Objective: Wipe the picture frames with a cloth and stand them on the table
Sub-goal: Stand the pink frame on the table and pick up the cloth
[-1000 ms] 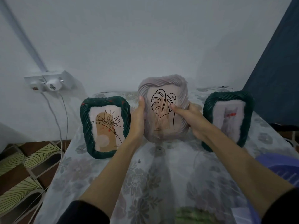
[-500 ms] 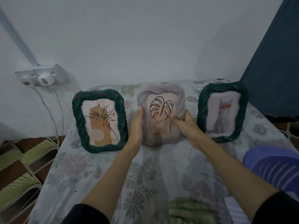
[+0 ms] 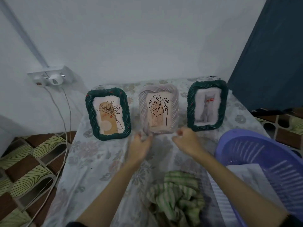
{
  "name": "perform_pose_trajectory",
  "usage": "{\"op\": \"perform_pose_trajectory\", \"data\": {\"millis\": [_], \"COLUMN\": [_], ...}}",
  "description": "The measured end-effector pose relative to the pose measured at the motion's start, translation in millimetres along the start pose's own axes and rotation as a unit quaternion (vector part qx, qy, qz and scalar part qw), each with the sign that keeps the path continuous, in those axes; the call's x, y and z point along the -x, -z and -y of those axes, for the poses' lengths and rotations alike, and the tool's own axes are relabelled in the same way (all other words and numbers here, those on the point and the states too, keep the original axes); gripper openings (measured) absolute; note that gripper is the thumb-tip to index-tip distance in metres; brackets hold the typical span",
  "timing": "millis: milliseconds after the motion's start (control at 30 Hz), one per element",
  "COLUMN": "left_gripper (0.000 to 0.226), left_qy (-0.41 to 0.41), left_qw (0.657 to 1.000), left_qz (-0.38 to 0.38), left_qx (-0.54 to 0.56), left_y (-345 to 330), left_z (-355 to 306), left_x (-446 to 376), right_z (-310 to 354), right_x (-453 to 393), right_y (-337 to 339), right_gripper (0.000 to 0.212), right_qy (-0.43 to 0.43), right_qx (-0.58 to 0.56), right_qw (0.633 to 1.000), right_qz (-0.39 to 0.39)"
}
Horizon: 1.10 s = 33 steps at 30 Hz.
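Both hands (image 3: 139,145) (image 3: 186,141) have let go of the pale frame (image 3: 158,108), fingers loosely curled, holding nothing.

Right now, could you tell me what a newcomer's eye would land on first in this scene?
Three woven frames standing in a row near the wall: a green frame at left, a pale frame in the middle with a leaf drawing, and a green cat frame at right. Both hands, left hand and right hand, sit just below the pale frame, holding nothing. Nearer the camera lie a striped cloth and, to the right, a purple basket.
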<state>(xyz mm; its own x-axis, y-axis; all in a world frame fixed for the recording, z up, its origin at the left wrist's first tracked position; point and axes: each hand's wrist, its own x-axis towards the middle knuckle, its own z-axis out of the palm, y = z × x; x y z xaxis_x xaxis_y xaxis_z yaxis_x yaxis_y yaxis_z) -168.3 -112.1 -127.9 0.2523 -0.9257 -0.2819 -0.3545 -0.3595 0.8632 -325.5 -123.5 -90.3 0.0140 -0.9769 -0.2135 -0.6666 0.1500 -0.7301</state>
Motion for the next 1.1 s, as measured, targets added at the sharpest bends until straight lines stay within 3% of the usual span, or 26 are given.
{"op": "perform_pose_trajectory", "data": {"millis": [100, 167, 233, 300, 367, 433, 533, 633, 767, 900, 1100], "left_gripper": [0.039, 0.047, 0.052, 0.045, 0.039, 0.036, 0.022, 0.012, 0.027, 0.017, 0.012], "left_qy": [-0.061, -0.119, -0.165, -0.180, -0.204, -0.223, -0.258, -0.300, -0.311, -0.314, -0.279], "left_qw": [0.991, 0.955, 0.918, 0.906, 0.901, 0.909, 0.912, 0.921, 0.920, 0.903, 0.937], "left_qz": [0.100, 0.194, 0.218, 0.211, 0.195, 0.183, 0.167, 0.158, 0.187, 0.180, 0.091], "left_qx": [-0.072, -0.188, -0.289, -0.319, -0.330, -0.302, -0.270, -0.189, -0.144, -0.231, -0.191], "left_y": [-8, -10, -11, -9, -1, 10, 36, 66, 109, 134, 150], "left_z": [12, 13, 9, 4, -5, -12, -35, -63, -103, -116, -108], "left_x": [47, 73, 94, 111, 124, 133, 156, 178, 215, 238, 235], "right_z": [-23, -33, -35, -32, -29, -23, 4, 40, 80, 106, 107], "right_x": [35, 55, 72, 89, 102, 113, 139, 166, 208, 229, 221], "right_y": [-4, -5, -3, 0, 7, 21, 61, 100, 144, 173, 171], "right_gripper": [0.034, 0.042, 0.035, 0.010, 0.013, 0.011, 0.028, 0.014, 0.005, 0.020, 0.023], "right_qy": [0.027, 0.027, 0.037, 0.047, 0.047, 0.059, 0.110, 0.187, 0.224, 0.258, 0.268], "right_qx": [0.163, 0.255, 0.277, 0.283, 0.263, 0.215, 0.140, 0.118, 0.054, 0.071, 0.132], "right_qw": [0.967, 0.929, 0.929, 0.937, 0.948, 0.961, 0.975, 0.965, 0.964, 0.956, 0.953], "right_qz": [0.194, 0.268, 0.242, 0.197, 0.174, 0.161, 0.136, 0.139, 0.130, 0.117, 0.058]}}
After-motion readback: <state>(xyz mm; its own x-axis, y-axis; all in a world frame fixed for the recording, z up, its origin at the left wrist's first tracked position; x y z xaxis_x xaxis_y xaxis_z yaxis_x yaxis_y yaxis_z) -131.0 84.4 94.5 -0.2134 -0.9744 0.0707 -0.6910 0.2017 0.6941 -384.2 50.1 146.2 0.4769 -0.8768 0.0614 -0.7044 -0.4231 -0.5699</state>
